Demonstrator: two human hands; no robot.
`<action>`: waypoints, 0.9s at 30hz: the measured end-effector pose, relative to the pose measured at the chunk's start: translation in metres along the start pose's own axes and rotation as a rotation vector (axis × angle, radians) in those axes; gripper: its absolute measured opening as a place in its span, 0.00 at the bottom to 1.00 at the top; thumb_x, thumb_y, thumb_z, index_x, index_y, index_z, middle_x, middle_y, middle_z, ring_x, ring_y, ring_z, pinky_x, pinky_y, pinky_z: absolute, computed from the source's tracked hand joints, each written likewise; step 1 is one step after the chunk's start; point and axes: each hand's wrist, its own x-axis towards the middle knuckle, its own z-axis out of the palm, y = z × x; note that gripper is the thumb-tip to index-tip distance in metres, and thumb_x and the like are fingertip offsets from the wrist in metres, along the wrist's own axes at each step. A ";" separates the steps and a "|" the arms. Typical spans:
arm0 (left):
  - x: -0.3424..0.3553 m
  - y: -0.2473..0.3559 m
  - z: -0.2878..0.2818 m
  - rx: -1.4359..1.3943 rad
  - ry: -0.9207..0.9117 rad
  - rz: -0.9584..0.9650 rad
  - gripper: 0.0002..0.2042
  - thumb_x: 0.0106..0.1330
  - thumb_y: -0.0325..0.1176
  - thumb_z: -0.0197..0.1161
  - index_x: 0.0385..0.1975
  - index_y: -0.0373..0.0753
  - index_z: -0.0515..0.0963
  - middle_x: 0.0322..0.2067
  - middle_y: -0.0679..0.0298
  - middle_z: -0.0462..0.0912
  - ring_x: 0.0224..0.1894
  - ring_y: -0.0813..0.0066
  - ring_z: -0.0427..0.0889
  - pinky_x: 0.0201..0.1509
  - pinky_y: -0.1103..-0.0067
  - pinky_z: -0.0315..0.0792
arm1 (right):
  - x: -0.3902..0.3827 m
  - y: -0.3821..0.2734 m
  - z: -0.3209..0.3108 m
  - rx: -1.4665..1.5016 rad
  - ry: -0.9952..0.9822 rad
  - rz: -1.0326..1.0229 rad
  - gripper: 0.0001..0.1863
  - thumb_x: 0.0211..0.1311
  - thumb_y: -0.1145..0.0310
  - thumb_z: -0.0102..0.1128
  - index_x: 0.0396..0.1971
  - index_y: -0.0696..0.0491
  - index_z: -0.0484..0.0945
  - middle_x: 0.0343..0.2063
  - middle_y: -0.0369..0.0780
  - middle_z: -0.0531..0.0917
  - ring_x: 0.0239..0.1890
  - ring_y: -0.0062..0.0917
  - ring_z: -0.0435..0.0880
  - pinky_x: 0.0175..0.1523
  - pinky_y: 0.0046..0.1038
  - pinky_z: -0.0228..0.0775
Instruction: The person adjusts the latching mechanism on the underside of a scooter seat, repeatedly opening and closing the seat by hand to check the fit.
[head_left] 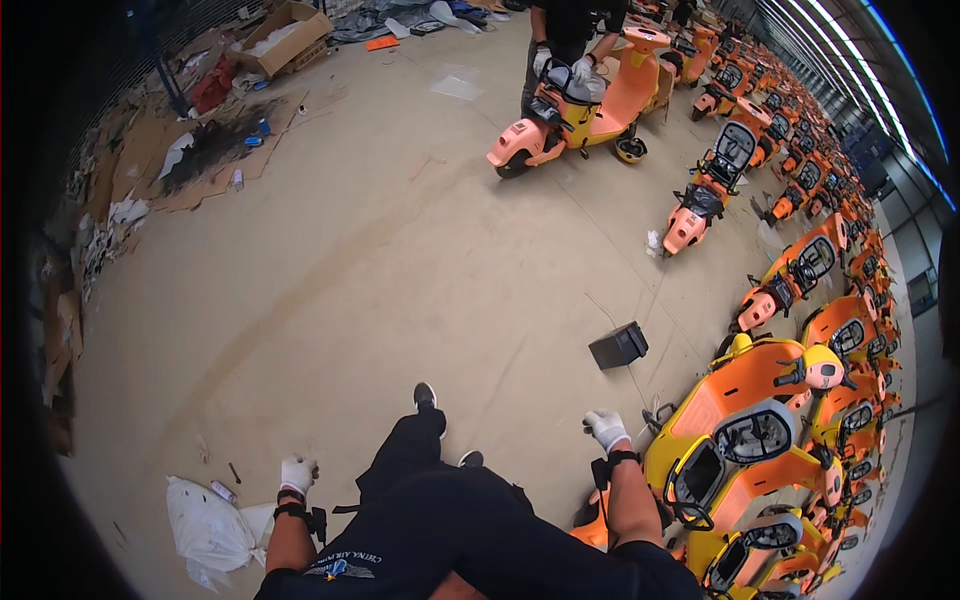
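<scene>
I see an open brown cardboard box [288, 35] at the upper left of the frame, pale wrapping inside it. Flattened brown cardboard sheets [160, 160] lie below it along the left edge, mixed with white scraps. At the lower left, a crumpled white plastic bag [208, 530] lies on the floor, just left of my gloved left hand [297, 473]. No signs or screens show that I can make out.

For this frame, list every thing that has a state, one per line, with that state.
left hand: gloved, empty, fingers curled
right hand: gloved, empty, touching nothing
black box: alone on the floor, tilted
nearest scooter: seat off, compartment open
far scooter: upright, a person's gloved hands on its seat
white bag: crumpled on the floor
</scene>
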 end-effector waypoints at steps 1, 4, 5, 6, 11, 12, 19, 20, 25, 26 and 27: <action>0.000 -0.006 0.012 -0.002 -0.046 -0.094 0.05 0.57 0.29 0.59 0.27 0.34 0.75 0.19 0.61 0.78 0.17 0.73 0.78 0.18 0.78 0.70 | 0.017 -0.017 -0.005 -0.013 0.003 0.007 0.15 0.57 0.62 0.53 0.33 0.60 0.79 0.26 0.39 0.83 0.25 0.23 0.81 0.31 0.24 0.71; 0.004 0.010 0.031 -0.025 -0.174 -0.353 0.05 0.58 0.30 0.60 0.28 0.35 0.74 0.20 0.60 0.79 0.18 0.70 0.78 0.18 0.76 0.71 | 0.053 -0.058 -0.003 -0.010 -0.022 -0.076 0.15 0.58 0.61 0.54 0.33 0.59 0.79 0.27 0.39 0.83 0.26 0.22 0.81 0.31 0.22 0.70; 0.009 0.024 0.032 -0.057 -0.134 -0.407 0.05 0.57 0.29 0.60 0.28 0.34 0.74 0.20 0.59 0.79 0.18 0.70 0.78 0.18 0.76 0.71 | 0.056 -0.072 0.004 0.007 -0.027 -0.057 0.16 0.58 0.60 0.54 0.33 0.59 0.79 0.27 0.39 0.83 0.26 0.21 0.81 0.31 0.22 0.70; 0.038 0.028 0.028 -0.051 -0.141 -0.415 0.05 0.57 0.29 0.60 0.28 0.34 0.74 0.20 0.59 0.79 0.18 0.70 0.78 0.18 0.76 0.71 | 0.061 -0.087 0.011 0.025 -0.031 -0.037 0.16 0.59 0.60 0.54 0.33 0.59 0.79 0.28 0.39 0.83 0.26 0.21 0.81 0.32 0.22 0.70; 0.146 0.163 0.034 -0.034 -0.087 -0.084 0.05 0.56 0.30 0.59 0.25 0.35 0.75 0.19 0.61 0.78 0.17 0.73 0.77 0.18 0.77 0.69 | 0.054 -0.096 0.034 -0.091 -0.192 0.235 0.18 0.59 0.57 0.53 0.37 0.57 0.79 0.30 0.39 0.83 0.27 0.22 0.82 0.34 0.23 0.71; 0.164 0.196 0.032 -0.029 -0.060 -0.039 0.05 0.56 0.30 0.59 0.23 0.35 0.76 0.18 0.62 0.78 0.17 0.74 0.76 0.18 0.78 0.68 | 0.053 -0.107 0.042 -0.090 -0.208 0.247 0.18 0.59 0.57 0.52 0.36 0.58 0.79 0.29 0.39 0.83 0.27 0.22 0.82 0.35 0.23 0.71; 0.244 0.395 0.054 0.075 -0.090 0.318 0.11 0.55 0.34 0.60 0.19 0.32 0.75 0.16 0.62 0.77 0.19 0.78 0.74 0.25 0.79 0.68 | 0.117 -0.139 0.043 0.002 -0.224 0.299 0.17 0.60 0.58 0.54 0.40 0.55 0.78 0.32 0.37 0.84 0.29 0.21 0.82 0.33 0.23 0.71; 0.250 0.410 0.061 0.087 -0.104 0.364 0.11 0.55 0.34 0.60 0.19 0.31 0.75 0.16 0.62 0.77 0.19 0.78 0.74 0.26 0.79 0.68 | 0.133 -0.148 0.041 -0.014 -0.227 0.287 0.17 0.60 0.57 0.54 0.40 0.55 0.78 0.32 0.37 0.84 0.30 0.21 0.82 0.33 0.23 0.71; 0.259 0.428 0.101 0.120 -0.157 0.233 0.08 0.56 0.32 0.60 0.23 0.32 0.76 0.17 0.63 0.77 0.20 0.77 0.75 0.26 0.80 0.69 | 0.214 -0.193 0.029 -0.008 -0.269 0.268 0.17 0.61 0.57 0.53 0.40 0.55 0.78 0.31 0.38 0.84 0.30 0.21 0.82 0.34 0.23 0.71; 0.262 0.419 0.104 0.098 -0.138 0.174 0.07 0.56 0.31 0.60 0.24 0.33 0.76 0.17 0.64 0.77 0.19 0.78 0.74 0.24 0.81 0.68 | 0.239 -0.198 0.027 -0.012 -0.289 0.267 0.17 0.60 0.57 0.53 0.39 0.55 0.78 0.31 0.37 0.84 0.30 0.21 0.82 0.34 0.23 0.71; 0.259 0.424 0.120 0.098 -0.147 0.072 0.06 0.56 0.31 0.60 0.25 0.34 0.76 0.18 0.63 0.78 0.18 0.78 0.74 0.22 0.80 0.68 | 0.255 -0.203 0.012 -0.012 -0.266 0.276 0.16 0.60 0.58 0.53 0.39 0.55 0.78 0.31 0.37 0.83 0.30 0.21 0.82 0.34 0.23 0.71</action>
